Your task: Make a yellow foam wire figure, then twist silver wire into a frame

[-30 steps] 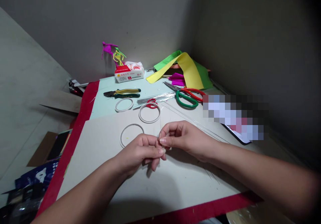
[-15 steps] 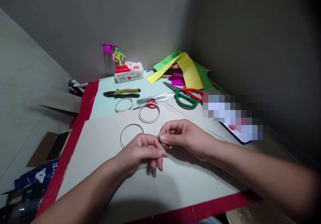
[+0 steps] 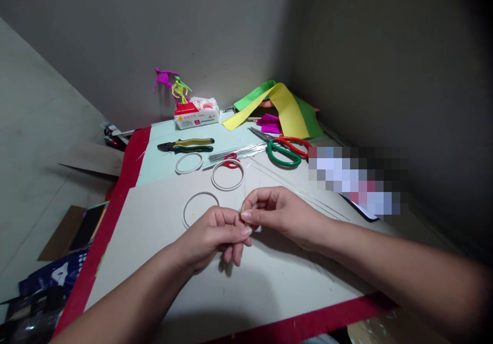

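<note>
Over the middle of the white work board point(image 3: 154, 221), my two hands meet at the fingertips around a thin wire point(image 3: 245, 182). My left hand point(image 3: 221, 233) pinches it low between thumb and index finger, the other fingers curled loosely. Just above, my right hand point(image 3: 267, 208) is closed in a pinch on the same wire. Much of the wire is hidden by the fingers. Behind my left hand lies a thin ring point(image 3: 200, 194), partly covered. Two tape rolls point(image 3: 227, 187) point(image 3: 188, 171) lie beyond it.
Pliers point(image 3: 187, 145), a bundle of straight wires point(image 3: 239, 151), small red-handled scissors point(image 3: 231, 163) and large scissors point(image 3: 284, 155) lie farther back. A tissue pack point(image 3: 197, 114) with small figures point(image 3: 179, 91), yellow-green crepe paper point(image 3: 287, 108) and a blurred phone point(image 3: 358, 190) surround them.
Both hands have shifted slightly left in view, their fingertips still together. The wire's upper part, plain before above the right fingers, is now fainter. The background has moved a little with the camera.
</note>
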Demonstrator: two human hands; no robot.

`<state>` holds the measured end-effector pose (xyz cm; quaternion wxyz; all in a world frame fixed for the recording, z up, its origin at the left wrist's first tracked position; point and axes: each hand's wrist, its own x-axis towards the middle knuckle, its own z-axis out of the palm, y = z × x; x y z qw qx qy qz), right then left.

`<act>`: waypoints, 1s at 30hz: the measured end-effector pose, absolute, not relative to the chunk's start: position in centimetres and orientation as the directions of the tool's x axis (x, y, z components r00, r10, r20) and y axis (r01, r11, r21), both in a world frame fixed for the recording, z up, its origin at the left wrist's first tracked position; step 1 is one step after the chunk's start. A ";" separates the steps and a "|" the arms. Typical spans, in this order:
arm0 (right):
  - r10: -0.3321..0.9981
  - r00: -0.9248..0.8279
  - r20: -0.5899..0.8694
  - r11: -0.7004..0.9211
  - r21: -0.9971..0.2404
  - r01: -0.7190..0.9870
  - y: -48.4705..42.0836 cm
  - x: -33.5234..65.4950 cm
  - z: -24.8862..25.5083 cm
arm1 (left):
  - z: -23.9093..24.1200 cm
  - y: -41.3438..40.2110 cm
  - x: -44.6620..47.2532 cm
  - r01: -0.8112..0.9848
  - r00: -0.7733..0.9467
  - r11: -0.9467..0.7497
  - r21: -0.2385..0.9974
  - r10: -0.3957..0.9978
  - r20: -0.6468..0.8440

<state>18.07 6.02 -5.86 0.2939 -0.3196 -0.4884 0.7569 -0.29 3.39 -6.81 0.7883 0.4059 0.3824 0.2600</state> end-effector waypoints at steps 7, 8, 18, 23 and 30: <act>0.694 -0.715 -0.087 -0.403 -0.870 -0.285 6.2 18.1 -6.1 | -7.5 3.0 -0.2 -0.281 0.584 0.547 0.789 0.750 -0.312; 0.704 -0.707 -0.069 -0.390 -0.870 -0.303 6.2 18.1 -6.1 | -7.7 2.9 -0.1 -0.295 0.580 0.539 0.789 0.757 -0.301; 0.752 -0.653 0.088 -0.290 -0.845 -0.448 7.5 19.1 -5.0 | -8.0 1.9 -0.3 -0.364 0.646 0.532 0.765 0.735 -0.204; 0.684 -0.716 0.137 -0.324 -0.822 -0.467 7.8 19.8 -4.6 | -8.3 1.4 -0.2 -0.342 0.735 0.577 0.742 0.656 -0.171; 0.728 -0.669 0.152 -0.347 -0.760 -0.550 7.6 19.6 -5.1 | -7.5 1.5 0.2 -0.406 0.722 0.574 0.712 0.679 -0.135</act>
